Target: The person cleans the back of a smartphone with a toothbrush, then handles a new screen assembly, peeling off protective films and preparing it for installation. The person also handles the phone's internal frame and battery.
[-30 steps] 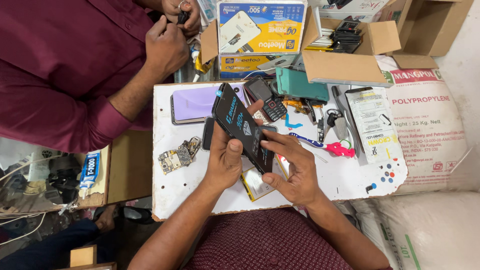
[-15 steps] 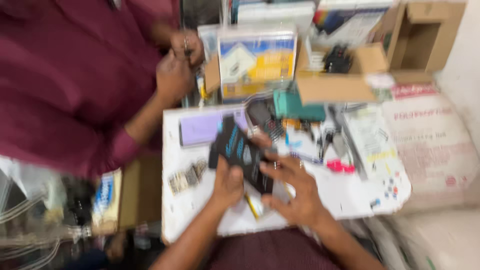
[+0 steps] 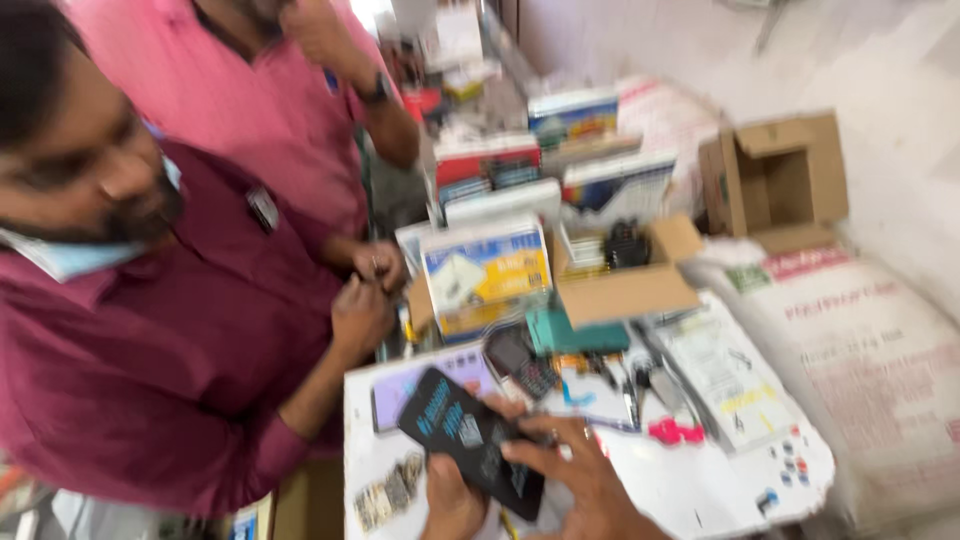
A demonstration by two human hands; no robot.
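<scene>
Since there's only the head view to go on, and it's pretty blurry, take this with a pinch of salt. Both hands are on a flat black phone point(image 3: 472, 440) with pale blue markings on the side facing up, held just above the near edge of the white tabletop point(image 3: 700, 490), toward its left corner.

Handling-wise I'd guess it's light, stiff and thin, with a smooth, slick surface that could slide out of a loose hold. Probably fragile if it drops flat on a corner. Best place to take it looks like the long edges, not the broad faces.

Left hand point(image 3: 450, 505) comes up from the bottom of the picture and cups the lower end from underneath; its grip seems closed round the phone, thumb on the near edge, though the blur hides the fingers. Right hand point(image 3: 575, 480) lies over the right-hand end, fingers spread and laid flat on top, wrist angled in from the lower right. So that grip is wide and pressing more than pinching.

Around it: a keypad handset point(image 3: 520, 362) and a teal box point(image 3: 575, 335) further back on the tabletop, some small parts point(image 3: 390, 490) near the left edge, an open cardboard box point(image 3: 625, 280) at the far edge. Another person in a maroon shirt point(image 3: 170, 370) stands at the left, hands together, well apart from the phone.
</scene>
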